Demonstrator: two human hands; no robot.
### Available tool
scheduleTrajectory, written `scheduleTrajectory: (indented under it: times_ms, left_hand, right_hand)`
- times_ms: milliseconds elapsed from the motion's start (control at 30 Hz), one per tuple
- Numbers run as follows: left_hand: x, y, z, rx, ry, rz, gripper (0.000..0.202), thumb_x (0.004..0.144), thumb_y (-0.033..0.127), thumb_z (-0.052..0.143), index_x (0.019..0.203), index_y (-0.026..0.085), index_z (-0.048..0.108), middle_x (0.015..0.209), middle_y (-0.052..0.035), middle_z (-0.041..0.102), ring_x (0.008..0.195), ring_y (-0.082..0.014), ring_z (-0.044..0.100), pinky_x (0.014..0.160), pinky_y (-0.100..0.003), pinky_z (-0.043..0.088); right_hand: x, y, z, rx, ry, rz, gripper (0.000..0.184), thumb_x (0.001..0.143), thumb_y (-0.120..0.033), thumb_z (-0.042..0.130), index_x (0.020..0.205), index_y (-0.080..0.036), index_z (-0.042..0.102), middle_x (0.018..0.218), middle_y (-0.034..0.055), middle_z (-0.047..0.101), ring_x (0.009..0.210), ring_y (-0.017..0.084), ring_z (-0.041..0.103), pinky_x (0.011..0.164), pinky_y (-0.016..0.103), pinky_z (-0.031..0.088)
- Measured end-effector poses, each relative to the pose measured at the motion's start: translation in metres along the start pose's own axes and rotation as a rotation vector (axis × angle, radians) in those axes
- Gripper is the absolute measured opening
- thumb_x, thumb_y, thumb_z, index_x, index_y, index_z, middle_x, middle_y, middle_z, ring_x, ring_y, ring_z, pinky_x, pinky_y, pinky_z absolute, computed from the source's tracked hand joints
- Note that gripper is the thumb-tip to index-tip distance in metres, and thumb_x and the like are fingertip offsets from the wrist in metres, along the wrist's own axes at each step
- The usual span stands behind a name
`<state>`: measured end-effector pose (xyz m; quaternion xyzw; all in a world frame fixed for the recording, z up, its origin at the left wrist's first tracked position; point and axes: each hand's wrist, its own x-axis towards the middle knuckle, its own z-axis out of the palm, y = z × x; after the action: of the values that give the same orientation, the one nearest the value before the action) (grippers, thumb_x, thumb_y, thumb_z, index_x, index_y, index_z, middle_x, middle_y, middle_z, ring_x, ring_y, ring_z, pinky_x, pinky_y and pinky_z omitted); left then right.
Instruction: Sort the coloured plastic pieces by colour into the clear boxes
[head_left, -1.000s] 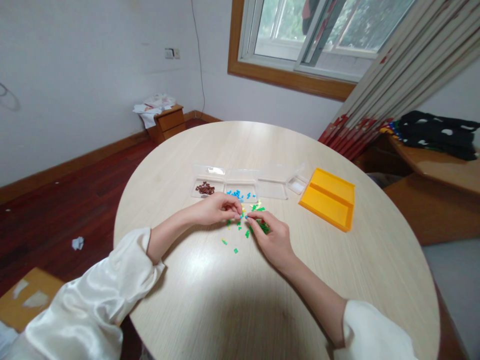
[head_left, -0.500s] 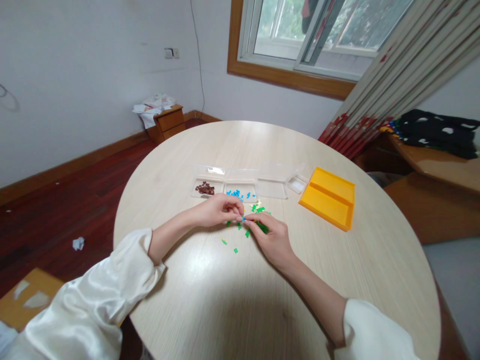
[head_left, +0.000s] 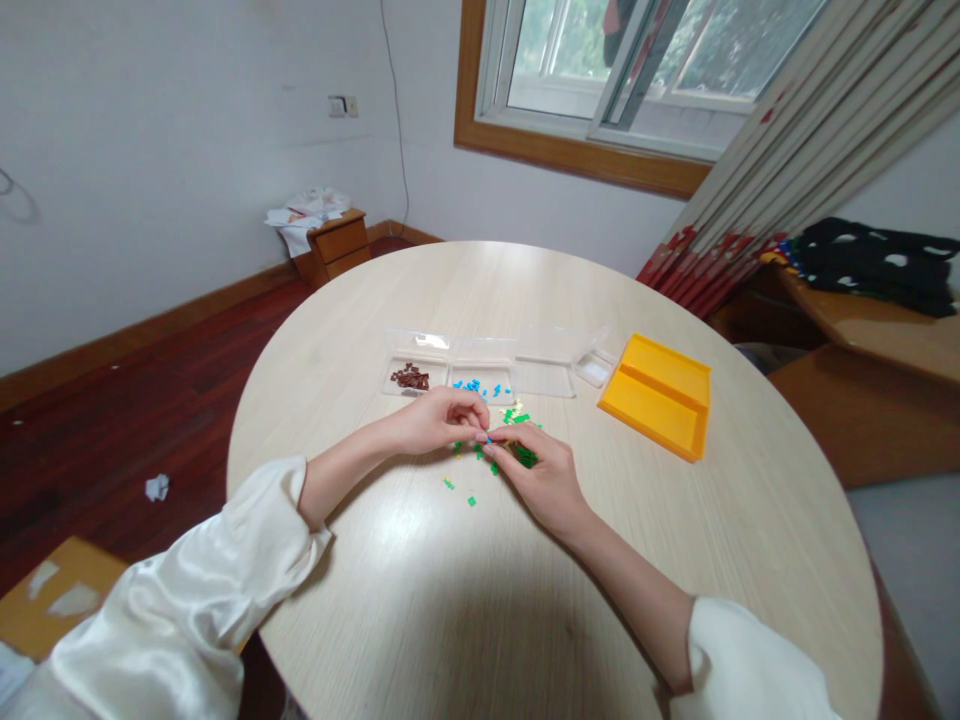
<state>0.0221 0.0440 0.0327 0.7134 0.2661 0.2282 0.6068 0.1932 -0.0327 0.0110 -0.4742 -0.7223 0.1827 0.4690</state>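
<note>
My left hand (head_left: 439, 418) and my right hand (head_left: 541, 474) meet fingertip to fingertip over a small heap of green and yellow plastic pieces (head_left: 516, 414) on the round table (head_left: 465, 600). Both hands are pinched, and a tiny blue piece (head_left: 487, 438) shows between the touching fingertips. Dark green pieces lie under my right hand's fingers. A few loose green pieces (head_left: 471, 500) lie just in front of the hands.
Behind the hands stands a row of clear plastic trays (head_left: 547, 375), one with brown pieces (head_left: 410, 377), one with blue pieces (head_left: 474, 386). A yellow tray (head_left: 658, 395) lies to the right. Beyond the table are a small wooden cabinet (head_left: 335, 243), curtains and a window.
The hands have stayed together over the heap; the fingertips shifted only slightly, and the blue piece between them sits a little higher than before.
</note>
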Motion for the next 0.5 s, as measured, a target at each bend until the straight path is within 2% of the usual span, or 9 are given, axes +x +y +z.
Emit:
scheduleTrajectory:
  times_ms: [500]
  left_hand:
    - [-0.0002,-0.001,0.0006,-0.015,-0.002,-0.017,0.011,0.071,0.017,0.067,0.075,0.012,0.058,0.067,0.001,0.062,0.062,-0.0069,0.058,0.062,-0.02,0.045]
  right_hand:
    - [0.0006,-0.0006,-0.0001,0.051,0.037,0.003,0.01,0.079,-0.016,0.063,0.083,-0.022,0.069,0.079,0.0025,0.071,0.072,0.015,0.065,0.067,0.028,0.051]
